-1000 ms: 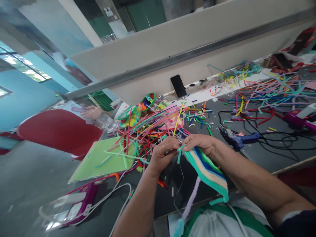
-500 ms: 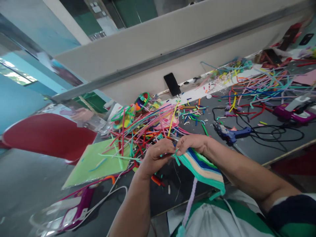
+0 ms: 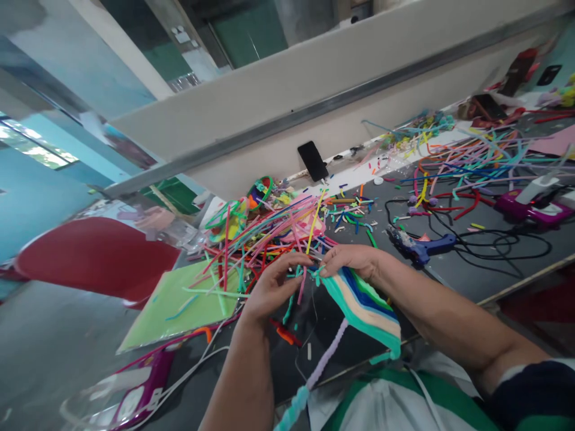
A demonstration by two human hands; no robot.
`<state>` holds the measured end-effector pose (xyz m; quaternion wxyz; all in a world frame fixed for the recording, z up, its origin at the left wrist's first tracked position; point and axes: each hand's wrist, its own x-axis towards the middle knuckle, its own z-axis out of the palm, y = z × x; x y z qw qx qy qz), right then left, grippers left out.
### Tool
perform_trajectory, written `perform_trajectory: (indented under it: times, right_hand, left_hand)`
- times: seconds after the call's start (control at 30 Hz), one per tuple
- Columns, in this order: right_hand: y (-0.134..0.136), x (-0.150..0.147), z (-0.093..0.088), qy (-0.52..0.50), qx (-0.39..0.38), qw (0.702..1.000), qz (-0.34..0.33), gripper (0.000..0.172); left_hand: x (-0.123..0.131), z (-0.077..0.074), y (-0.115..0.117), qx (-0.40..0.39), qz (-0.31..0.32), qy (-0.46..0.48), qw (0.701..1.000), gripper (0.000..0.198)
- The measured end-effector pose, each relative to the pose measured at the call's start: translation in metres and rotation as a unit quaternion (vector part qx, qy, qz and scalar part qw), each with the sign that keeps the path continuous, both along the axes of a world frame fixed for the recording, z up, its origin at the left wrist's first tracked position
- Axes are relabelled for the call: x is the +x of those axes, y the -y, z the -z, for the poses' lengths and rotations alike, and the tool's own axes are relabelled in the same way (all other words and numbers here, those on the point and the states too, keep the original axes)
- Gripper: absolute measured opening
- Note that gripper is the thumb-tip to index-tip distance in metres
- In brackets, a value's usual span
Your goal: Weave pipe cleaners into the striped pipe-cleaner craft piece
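A striped panel of pipe cleaners (image 3: 368, 308), in teal, cream, blue and green, hangs from my right hand (image 3: 353, 261), whose fingers and thumb are closed on its upper corner. Short teal ends (image 3: 317, 274) stick out at that corner. My left hand (image 3: 277, 284) is just left of them, its thumb and forefinger apart, with nothing visible held; some of its fingers are hidden. From the panel's lower edge a twisted lilac and light-blue strand (image 3: 327, 356) trails down past the table edge. A pink pipe cleaner (image 3: 302, 286) shows beside the left fingertips.
A heap of loose pipe cleaners (image 3: 269, 224) lies beyond my hands. Rightward are a blue glue gun (image 3: 422, 245) with black cord and a purple power strip (image 3: 534, 206). A phone (image 3: 312, 161) leans on the partition. A green sheet (image 3: 179, 299) and another purple strip (image 3: 139, 389) lie left.
My left hand has let go of the panel's corner and spread its fingers slightly leftward. The panel has shifted a little left, and the lilac strand has swung to the left.
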<state>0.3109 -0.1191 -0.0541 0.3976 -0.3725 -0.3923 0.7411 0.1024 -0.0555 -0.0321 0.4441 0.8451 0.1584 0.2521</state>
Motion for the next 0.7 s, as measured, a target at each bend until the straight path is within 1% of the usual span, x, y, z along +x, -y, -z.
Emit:
perform_trajectory:
  times: [0.1, 0.17, 0.23, 0.3, 0.4, 0.5, 0.6, 0.67, 0.7]
  right_hand:
    - [-0.001, -0.001, 0.0, 0.016, 0.014, 1.0, 0.007, 0.022]
    - [-0.002, -0.003, 0.002, 0.028, 0.023, 0.999, 0.012, 0.022]
    - [-0.003, -0.004, 0.006, 0.038, 0.034, 0.998, 0.021, 0.021]
    - [-0.004, -0.005, 0.008, 0.043, 0.04, 0.998, 0.027, 0.022]
    - [-0.006, -0.004, 0.012, 0.052, 0.044, 0.997, 0.029, 0.023]
    - [-0.008, -0.004, 0.014, 0.059, 0.049, 0.997, 0.027, 0.019]
    - [-0.008, -0.004, 0.014, 0.051, 0.044, 0.997, 0.029, 0.016]
    - [-0.007, -0.005, 0.013, 0.043, 0.039, 0.998, 0.03, 0.015]
    - [-0.007, -0.005, 0.012, 0.041, 0.039, 0.998, 0.031, 0.014]
  left_hand:
    - [-0.004, -0.011, 0.003, 0.044, 0.01, 0.012, 0.999, 0.031]
    - [-0.002, -0.015, 0.009, 0.092, 0.022, -0.027, 0.995, 0.034]
    - [0.002, -0.017, 0.015, 0.139, 0.011, -0.069, 0.988, 0.033]
    - [0.006, -0.017, 0.019, 0.173, -0.009, -0.088, 0.981, 0.029]
    - [0.007, -0.014, 0.019, 0.2, -0.023, -0.077, 0.976, 0.024]
    - [0.005, -0.01, 0.016, 0.209, -0.02, -0.045, 0.977, 0.02]
    - [0.006, -0.002, 0.016, 0.223, -0.023, -0.029, 0.974, 0.02]
    - [0.01, 0.004, 0.019, 0.258, -0.041, -0.019, 0.965, 0.021]
    - [0.012, 0.007, 0.021, 0.28, -0.059, -0.008, 0.958, 0.021]
